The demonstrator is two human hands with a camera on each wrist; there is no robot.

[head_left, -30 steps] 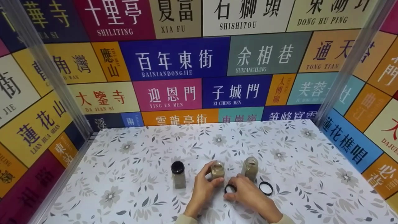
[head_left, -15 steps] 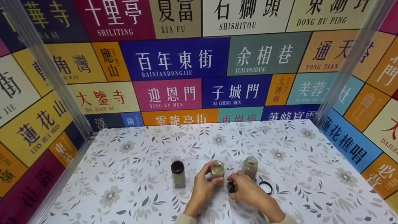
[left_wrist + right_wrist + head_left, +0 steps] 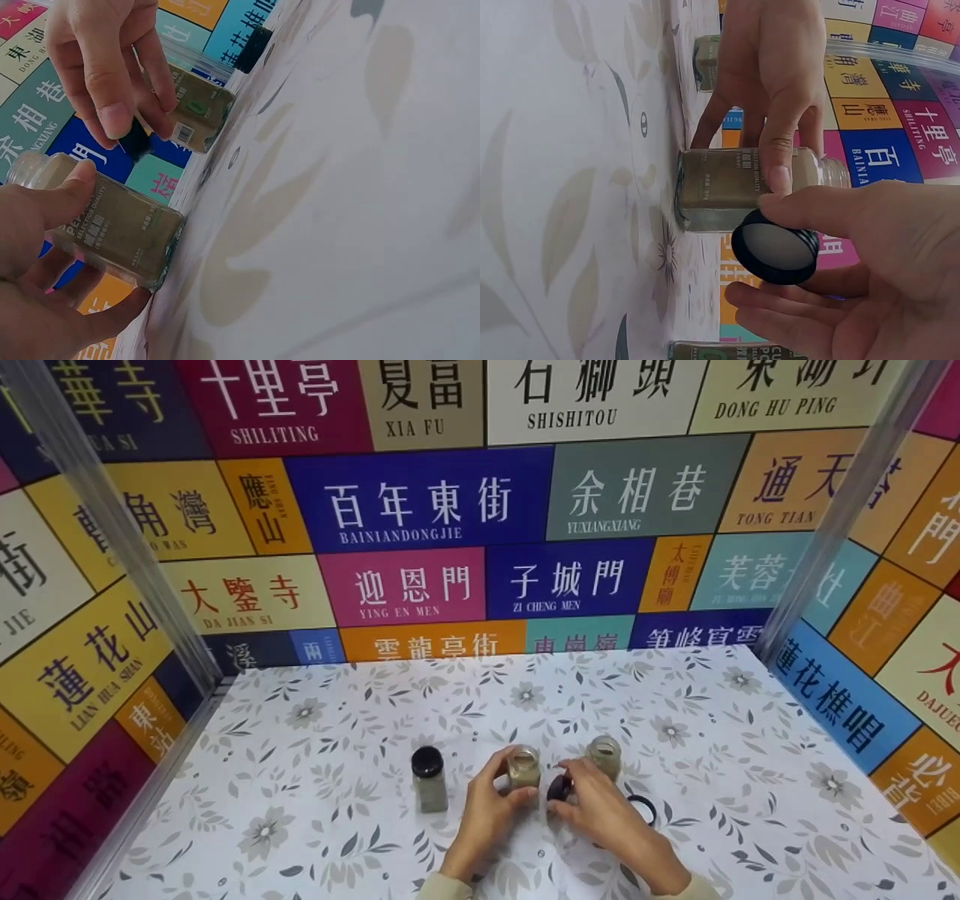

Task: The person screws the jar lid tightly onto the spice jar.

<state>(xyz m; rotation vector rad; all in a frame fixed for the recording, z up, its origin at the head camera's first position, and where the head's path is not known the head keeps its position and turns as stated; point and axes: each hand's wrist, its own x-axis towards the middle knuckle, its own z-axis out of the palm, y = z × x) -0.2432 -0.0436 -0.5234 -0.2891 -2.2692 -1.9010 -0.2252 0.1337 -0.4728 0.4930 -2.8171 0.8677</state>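
Observation:
My left hand (image 3: 481,814) grips a small glass spice jar (image 3: 525,771) of brownish powder, standing upright and lidless on the table. In the left wrist view, thumb and fingers wrap the jar (image 3: 135,225) from either side. Just to its right, my right hand (image 3: 604,814) pinches a black screw lid (image 3: 558,787) by its edge. The right wrist view shows the pale inner face of the lid (image 3: 776,246), which is tilted and overlaps the jar (image 3: 712,184) there. Behind the right hand stands a second uncapped jar (image 3: 605,754), partly hidden by the fingers.
A third jar (image 3: 430,791), with its black lid on, stands left of my left hand. Another black lid (image 3: 643,810) lies on the table, partly covered by my right hand. The flowered tabletop (image 3: 337,750) meets sign-covered walls (image 3: 420,502) at the back and sides.
My right hand has turned the lid from facing up onto its edge and raised it slightly towards the middle jar's level. The left hand keeps hold of that jar in the same place.

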